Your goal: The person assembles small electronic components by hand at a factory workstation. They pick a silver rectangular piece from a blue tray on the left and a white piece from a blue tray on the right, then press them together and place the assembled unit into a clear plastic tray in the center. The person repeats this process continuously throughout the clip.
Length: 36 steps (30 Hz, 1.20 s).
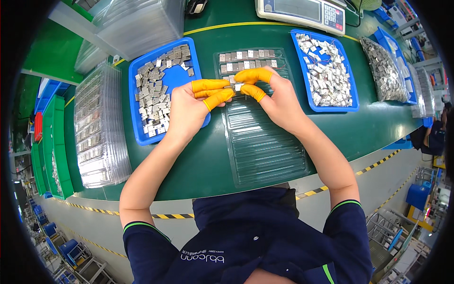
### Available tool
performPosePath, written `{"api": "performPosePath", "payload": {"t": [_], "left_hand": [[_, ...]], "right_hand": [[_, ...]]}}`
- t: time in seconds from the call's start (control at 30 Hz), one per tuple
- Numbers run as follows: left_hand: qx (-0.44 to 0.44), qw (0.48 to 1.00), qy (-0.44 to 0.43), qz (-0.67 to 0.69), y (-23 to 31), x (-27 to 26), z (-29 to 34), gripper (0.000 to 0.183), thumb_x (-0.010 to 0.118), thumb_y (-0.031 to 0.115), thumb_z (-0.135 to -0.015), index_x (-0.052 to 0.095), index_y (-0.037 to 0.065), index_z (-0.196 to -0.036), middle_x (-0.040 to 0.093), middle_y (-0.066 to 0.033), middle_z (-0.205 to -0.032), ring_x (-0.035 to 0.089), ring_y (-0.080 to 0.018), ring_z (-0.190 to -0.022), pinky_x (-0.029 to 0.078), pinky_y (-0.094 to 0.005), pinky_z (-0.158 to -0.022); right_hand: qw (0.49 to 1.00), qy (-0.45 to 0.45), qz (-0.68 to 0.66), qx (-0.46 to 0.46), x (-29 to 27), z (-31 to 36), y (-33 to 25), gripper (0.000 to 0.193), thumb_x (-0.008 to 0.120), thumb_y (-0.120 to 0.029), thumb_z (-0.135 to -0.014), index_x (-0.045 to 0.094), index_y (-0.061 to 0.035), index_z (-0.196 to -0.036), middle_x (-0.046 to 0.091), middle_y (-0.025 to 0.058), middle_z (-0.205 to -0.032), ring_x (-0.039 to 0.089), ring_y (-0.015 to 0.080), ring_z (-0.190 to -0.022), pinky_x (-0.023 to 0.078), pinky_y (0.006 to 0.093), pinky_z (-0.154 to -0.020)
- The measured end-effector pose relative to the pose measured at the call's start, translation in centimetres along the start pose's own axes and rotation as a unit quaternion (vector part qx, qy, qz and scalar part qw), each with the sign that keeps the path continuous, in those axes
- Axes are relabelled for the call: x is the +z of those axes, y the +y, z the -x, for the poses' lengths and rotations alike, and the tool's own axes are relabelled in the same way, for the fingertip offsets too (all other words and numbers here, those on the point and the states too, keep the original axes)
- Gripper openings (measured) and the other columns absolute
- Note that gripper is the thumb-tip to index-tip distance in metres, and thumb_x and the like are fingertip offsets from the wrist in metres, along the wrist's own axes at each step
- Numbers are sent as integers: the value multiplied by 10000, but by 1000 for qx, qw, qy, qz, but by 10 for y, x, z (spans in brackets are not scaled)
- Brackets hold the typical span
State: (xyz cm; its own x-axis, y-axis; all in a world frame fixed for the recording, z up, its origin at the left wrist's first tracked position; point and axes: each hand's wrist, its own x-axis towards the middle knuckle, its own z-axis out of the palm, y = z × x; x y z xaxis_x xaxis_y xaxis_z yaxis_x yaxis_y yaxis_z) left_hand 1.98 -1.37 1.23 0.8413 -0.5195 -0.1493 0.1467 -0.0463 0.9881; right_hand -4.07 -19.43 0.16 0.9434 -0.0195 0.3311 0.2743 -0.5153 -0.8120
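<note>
Neatly rowed connectors (pixel 257 54) in clear tray (pixel 265 154); loose pieces (pixel 153 88) in blue trays (pixel 176 78)

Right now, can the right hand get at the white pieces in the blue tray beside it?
Probably yes, once free of the small part: nothing stands between the right hand and the blue tray, whose white pieces lie uncovered.

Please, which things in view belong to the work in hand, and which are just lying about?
Work, likely: left hand, right hand, the white piece between them, clear tray, left blue bin, right blue bin.
Lying about, it seems: scale, bag, green bin.
</note>
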Motion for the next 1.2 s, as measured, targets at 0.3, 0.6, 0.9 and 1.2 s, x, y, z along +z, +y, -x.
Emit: {"api": "performPosePath", "payload": {"t": [0.3,0.6,0.9,1.2], "left_hand": [[-2,997,-72,30,1,-7,0,190,644,18,-790,626,-54,-966,662,-125,-844,637,-153,-729,511,-236,-657],[-33,988,-125,85,5,-7,3,177,658,26,-780,620,-51,-935,656,-132,-844,640,-166,-705,504,-232,-627],[39,999,-14,-15,-3,0,-2,204,636,119,-826,622,-64,-915,660,-129,-837,619,-130,-688,499,-237,-636],[23,995,-87,-43,-3,-5,1,266,580,212,-879,589,-51,-918,634,-88,-754,582,-109,-675,466,-223,-631]], "right_hand": [[979,-14,-200,34,-3,1,-1,235,678,-47,-736,608,-21,-959,626,73,-889,593,168,-836,458,290,-774],[945,-66,-309,81,0,1,2,108,686,-40,-727,672,-6,-829,629,69,-868,581,158,-832,443,277,-798],[990,28,-120,61,14,5,-6,165,563,-65,-829,573,-3,-981,607,114,-930,584,236,-860,443,309,-781],[986,57,78,-139,14,5,-2,405,574,65,-683,583,-42,-1074,567,132,-973,524,325,-945,431,387,-840]]}}
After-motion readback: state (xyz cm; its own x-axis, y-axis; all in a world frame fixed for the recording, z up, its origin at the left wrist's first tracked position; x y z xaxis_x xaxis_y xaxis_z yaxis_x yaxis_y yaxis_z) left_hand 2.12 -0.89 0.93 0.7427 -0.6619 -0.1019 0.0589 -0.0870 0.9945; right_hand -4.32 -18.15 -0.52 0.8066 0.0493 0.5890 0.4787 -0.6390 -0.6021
